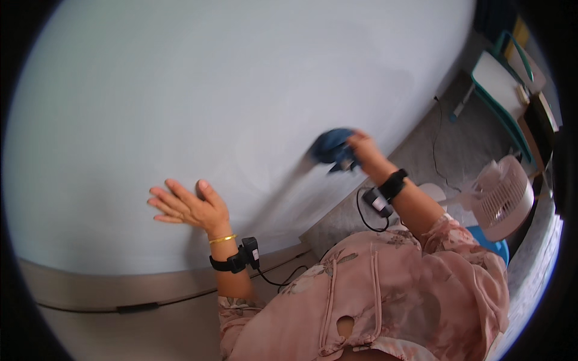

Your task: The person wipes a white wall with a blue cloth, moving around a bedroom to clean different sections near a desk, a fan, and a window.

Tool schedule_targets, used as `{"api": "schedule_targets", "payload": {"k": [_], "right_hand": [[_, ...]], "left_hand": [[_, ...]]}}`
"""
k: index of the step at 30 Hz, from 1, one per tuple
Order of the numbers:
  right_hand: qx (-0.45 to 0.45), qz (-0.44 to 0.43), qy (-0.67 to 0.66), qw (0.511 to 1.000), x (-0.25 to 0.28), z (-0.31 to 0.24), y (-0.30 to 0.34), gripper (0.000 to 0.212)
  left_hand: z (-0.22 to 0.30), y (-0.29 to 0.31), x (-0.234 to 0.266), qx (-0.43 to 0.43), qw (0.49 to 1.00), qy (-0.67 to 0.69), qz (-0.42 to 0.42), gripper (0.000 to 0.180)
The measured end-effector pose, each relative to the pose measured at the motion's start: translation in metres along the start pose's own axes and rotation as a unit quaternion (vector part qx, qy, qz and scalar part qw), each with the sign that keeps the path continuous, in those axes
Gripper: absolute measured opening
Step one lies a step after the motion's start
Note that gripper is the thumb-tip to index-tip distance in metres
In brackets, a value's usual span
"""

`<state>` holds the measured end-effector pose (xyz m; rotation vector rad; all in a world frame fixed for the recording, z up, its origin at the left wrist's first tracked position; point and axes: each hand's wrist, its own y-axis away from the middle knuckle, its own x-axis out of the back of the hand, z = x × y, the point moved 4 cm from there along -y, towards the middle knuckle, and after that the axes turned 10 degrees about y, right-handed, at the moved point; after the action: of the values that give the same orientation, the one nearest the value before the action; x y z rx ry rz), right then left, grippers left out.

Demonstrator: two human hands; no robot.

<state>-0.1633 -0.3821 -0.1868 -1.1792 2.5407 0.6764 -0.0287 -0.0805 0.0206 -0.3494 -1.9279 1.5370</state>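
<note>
Head view showed a dark blue cloth [331, 146] in the right hand [367, 153], against or just in front of a broad pale surface [241, 90]; blur hid whether cloth and surface touched. The right fingers were closed on a bunched edge of it, with the rest of the fabric spilling out to the left and a loose tail hanging below. The left hand [192, 207] held nothing: its fingers were spread, thumb apart, near the same surface, and contact there could not be told either.

Good handling of the cloth probably called for a flatter pad: fabric folded under, that tail tucked in, and the fingers spread behind it for even pressure. Long, overlapping strokes seemed wiser than quick dabs. The left palm would likely have served best as a light brace, clear of the cloth's path. A black cord [376, 230] looped below the strap [394, 185] on the right wrist; its slack deserved watching, lest it drag or catch on the pale fan [503, 198] right of the forearm.
</note>
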Motion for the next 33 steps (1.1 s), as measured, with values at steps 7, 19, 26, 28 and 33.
{"api": "schedule_targets", "payload": {"k": [7, 19, 26, 28, 33], "right_hand": [[0.379, 0.084, -0.051, 0.92, -0.021, -0.153, 0.07, 0.024], [0.726, 0.117, 0.514, 0.441, -0.207, -0.127, 0.026, 0.036], [0.656, -0.267, 0.685, 0.175, -0.173, 0.004, -0.019, 0.053], [0.586, -0.321, 0.654, 0.355, -0.183, -0.006, -0.028, 0.045], [0.749, -0.155, 0.558, 0.322, -0.252, -0.143, 0.012, 0.026]], "left_hand": [[0.001, -0.004, 0.002, -0.016, 0.998, 0.059, 0.01, 0.059], [-0.024, 0.032, -0.01, 0.081, 0.992, 0.091, -0.036, 0.058], [-0.035, 0.032, -0.011, 0.116, 0.989, 0.04, -0.086, 0.058], [-0.036, 0.033, -0.009, 0.128, 0.987, 0.032, -0.094, 0.058], [-0.037, 0.03, -0.012, 0.154, 0.982, 0.026, -0.105, 0.058]]}}
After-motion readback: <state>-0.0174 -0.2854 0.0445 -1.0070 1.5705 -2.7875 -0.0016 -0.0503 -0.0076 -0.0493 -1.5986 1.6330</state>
